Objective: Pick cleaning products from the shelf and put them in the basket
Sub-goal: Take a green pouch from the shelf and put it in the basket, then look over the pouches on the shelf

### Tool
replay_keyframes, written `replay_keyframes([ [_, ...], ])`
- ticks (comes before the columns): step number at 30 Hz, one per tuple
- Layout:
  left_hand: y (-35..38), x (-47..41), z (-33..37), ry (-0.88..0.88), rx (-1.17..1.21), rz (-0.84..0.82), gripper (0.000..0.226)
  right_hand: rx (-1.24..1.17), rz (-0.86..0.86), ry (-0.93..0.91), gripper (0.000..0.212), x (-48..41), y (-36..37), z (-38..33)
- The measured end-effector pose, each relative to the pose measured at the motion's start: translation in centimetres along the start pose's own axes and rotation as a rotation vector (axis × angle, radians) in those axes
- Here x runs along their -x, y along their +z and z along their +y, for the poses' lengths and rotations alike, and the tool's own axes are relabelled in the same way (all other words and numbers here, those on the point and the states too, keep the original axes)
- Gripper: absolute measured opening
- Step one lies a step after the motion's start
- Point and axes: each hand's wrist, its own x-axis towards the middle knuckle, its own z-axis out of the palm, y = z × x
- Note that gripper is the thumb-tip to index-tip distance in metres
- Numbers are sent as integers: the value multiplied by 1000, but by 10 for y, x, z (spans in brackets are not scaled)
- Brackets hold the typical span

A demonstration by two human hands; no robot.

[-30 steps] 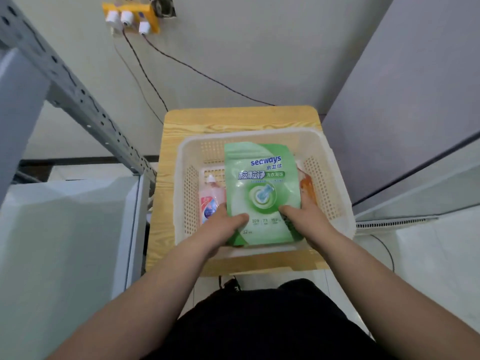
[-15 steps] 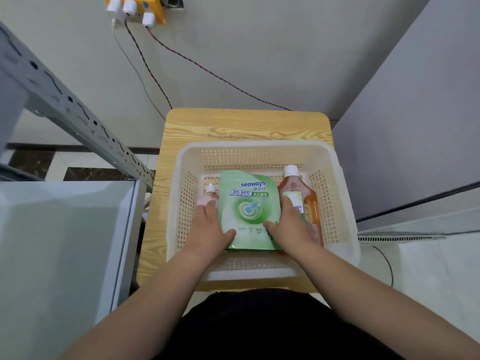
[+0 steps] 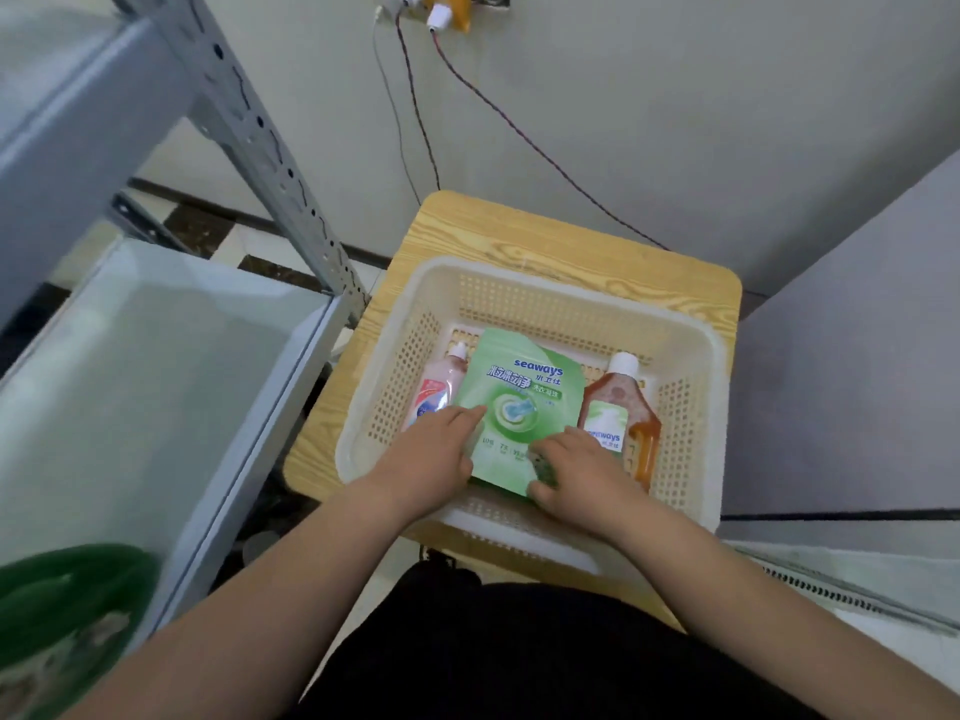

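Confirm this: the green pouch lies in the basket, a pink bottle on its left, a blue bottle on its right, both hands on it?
No: in the head view an amber bottle, not a blue one, lies right of the green pouch. The rest stands.

Basket (image 3: 519, 275) contents partly covered; frame edges clip the surroundings.
Green pouch (image 3: 519, 402): lower edge under left hand (image 3: 431, 454) and right hand (image 3: 576, 470); its small print is too small to read. Pink bottle (image 3: 439, 387): right side behind the pouch, base under the left hand. Orange bottle (image 3: 623, 402): lower left behind the right hand. Right hand's hold on the pouch corner is blurred, cannot tell. Dark green object (image 3: 62, 615), lower left: blurred, cut by the frame edge. Yellow power strip (image 3: 460, 10): clipped at the top.
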Motion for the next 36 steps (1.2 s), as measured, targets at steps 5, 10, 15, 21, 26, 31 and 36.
replay_keyframes([
  [5, 14, 99, 31, -143, 42, 224, 53, 118, 34, -350, 37, 43, -14, -9],
  [10, 64, 212, 62, -500, 153, 317, 45, 299, -102, -695, 35, 80, 0, -45],
  [15, 129, 309, 94, -767, 253, 311, 46, 477, -222, -942, 38, 121, 40, -98],
  [21, 221, 438, 124, -1037, 407, 429, 45, 666, -413, -1200, 35, 198, 127, -179],
  [26, 305, 548, 156, -1216, 540, 498, 45, 795, -496, -1355, 34, 281, 215, -239],
  [31, 402, 659, 201, -1392, 666, 542, 44, 864, -592, -1494, 33, 388, 324, -296],
  [36, 461, 726, 236, -1539, 826, 646, 43, 984, -704, -1609, 33, 469, 399, -334],
])
